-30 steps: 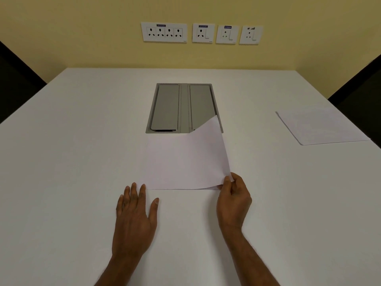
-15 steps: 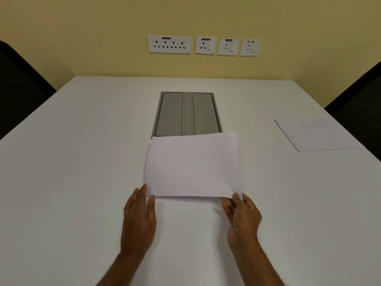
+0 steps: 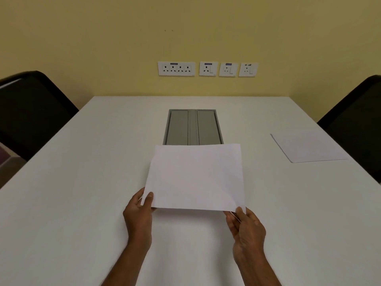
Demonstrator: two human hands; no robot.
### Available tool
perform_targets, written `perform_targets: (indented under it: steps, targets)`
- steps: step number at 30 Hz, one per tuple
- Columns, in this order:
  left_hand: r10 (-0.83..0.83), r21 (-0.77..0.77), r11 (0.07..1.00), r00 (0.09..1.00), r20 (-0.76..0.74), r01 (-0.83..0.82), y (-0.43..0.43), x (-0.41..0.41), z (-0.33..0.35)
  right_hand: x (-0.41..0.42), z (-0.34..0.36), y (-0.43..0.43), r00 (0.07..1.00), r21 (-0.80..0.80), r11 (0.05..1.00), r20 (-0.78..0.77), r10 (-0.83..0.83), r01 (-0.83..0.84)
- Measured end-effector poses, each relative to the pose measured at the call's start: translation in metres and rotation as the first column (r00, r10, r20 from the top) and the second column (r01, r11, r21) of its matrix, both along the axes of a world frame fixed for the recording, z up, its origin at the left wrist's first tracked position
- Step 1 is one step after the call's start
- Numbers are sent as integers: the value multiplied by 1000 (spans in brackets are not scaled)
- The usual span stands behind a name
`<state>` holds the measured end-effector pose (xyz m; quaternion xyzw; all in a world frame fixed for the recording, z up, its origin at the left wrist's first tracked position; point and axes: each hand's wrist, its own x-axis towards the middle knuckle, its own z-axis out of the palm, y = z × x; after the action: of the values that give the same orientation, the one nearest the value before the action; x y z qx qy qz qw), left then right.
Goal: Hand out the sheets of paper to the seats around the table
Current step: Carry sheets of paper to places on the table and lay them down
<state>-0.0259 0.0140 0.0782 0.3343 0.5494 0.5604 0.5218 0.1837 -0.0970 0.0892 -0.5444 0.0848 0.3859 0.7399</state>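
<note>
Two black chairs, one at the left (image 3: 35,112) and one at the right (image 3: 356,124), flank the broad white surface (image 3: 82,203), and between them, sunk into its middle, sits a grey cable hatch (image 3: 192,126). One sheet of paper (image 3: 307,148) already lies flat before the right chair, so that seat looks served; nothing lies before the left chair, which makes it the likely next place. The sheet in hand (image 3: 195,176) is held just in front of the hatch, its far edge covering the hatch's near rim and its near edge raised off the surface. The left hand (image 3: 140,215) pinches the near left corner with the thumb on top, and the right hand (image 3: 245,230) pinches the near right corner; both are closed on the paper. A thin edge under the right thumb may be a second sheet, though that cannot be told for sure. To do this step well, the person should keep both pinches light and level so the paper does not crease or droop, carry it low across to the left seat, square its edges with the edge of the surface, lay the far edge down first, and then release both corners together so it does not slide.
</note>
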Motion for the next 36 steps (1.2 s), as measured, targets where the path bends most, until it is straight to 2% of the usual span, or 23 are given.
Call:
perform_targets:
  steps: [9, 18, 23, 27, 36]
  targets:
    - [-52, -53, 997, 995, 88, 57, -67, -5, 47, -12, 39, -76, 988, -65, 993, 126, -91, 100]
    - [-156, -160, 970, 972, 178, 185, -153, -8, 72, -27, 65, -177, 972, -59, 971, 67, -226, 230]
    - [-317, -232, 894, 906, 280, 384, -207, -4, 73, -33, 68, -254, 932, -114, 928, -37, -360, 354]
    - [-459, -286, 805, 851, 254, 520, -254, 12, 65, -32, 68, -321, 868, -144, 868, -83, -489, 475]
    - [-589, -335, 709, 782, 204, 621, -342, 76, 53, 0, 49, -431, 781, -189, 781, -92, -618, 596]
